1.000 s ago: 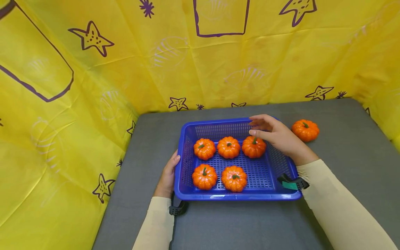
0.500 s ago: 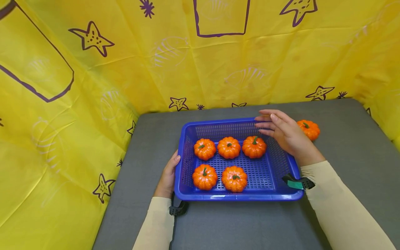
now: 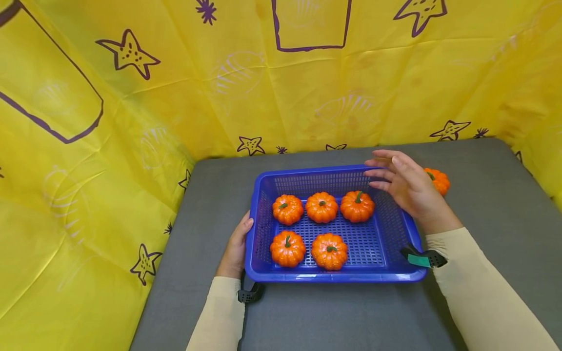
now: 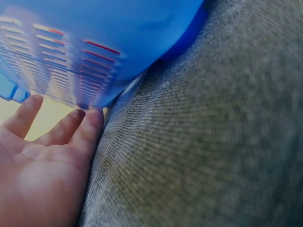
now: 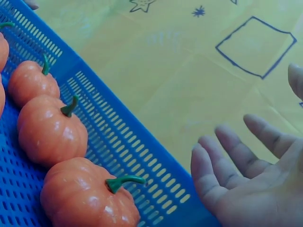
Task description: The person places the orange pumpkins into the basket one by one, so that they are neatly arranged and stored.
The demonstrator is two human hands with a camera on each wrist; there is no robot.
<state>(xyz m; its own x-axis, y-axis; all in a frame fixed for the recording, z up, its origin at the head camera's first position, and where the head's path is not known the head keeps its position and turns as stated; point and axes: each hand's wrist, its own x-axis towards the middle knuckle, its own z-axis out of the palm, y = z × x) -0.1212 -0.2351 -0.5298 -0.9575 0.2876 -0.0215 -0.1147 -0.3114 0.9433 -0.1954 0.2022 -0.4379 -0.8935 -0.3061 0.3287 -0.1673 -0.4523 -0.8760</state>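
A blue plastic basket [image 3: 335, 278] with slotted walls sits on the grey cloth. Inside it are several small orange pumpkins, among them one at the back right [image 3: 357, 206] and one at the front [image 3: 329, 251]. My left hand [image 3: 234, 246] holds the basket's left side, thumb at the rim; the left wrist view shows its fingertips [image 4: 92, 116] against the slotted outer wall. My right hand [image 3: 412, 187] hovers over the back right corner with spread, relaxed fingers and nothing in them. Another pumpkin [image 3: 438, 181] lies outside the basket, partly hidden behind that hand.
The grey cloth-covered table [image 3: 210, 195] reaches back to a yellow curtain [image 3: 298, 107] printed with starfish and fish outlines, which also hangs at both sides. A black wrist strap [image 3: 423, 257] on my right arm overlaps the basket's right rim.
My right hand has moved right and slightly back, away from the back right pumpkin, its fingers spreading. It now covers more of the outside pumpkin. My left hand and the pumpkins stay put.
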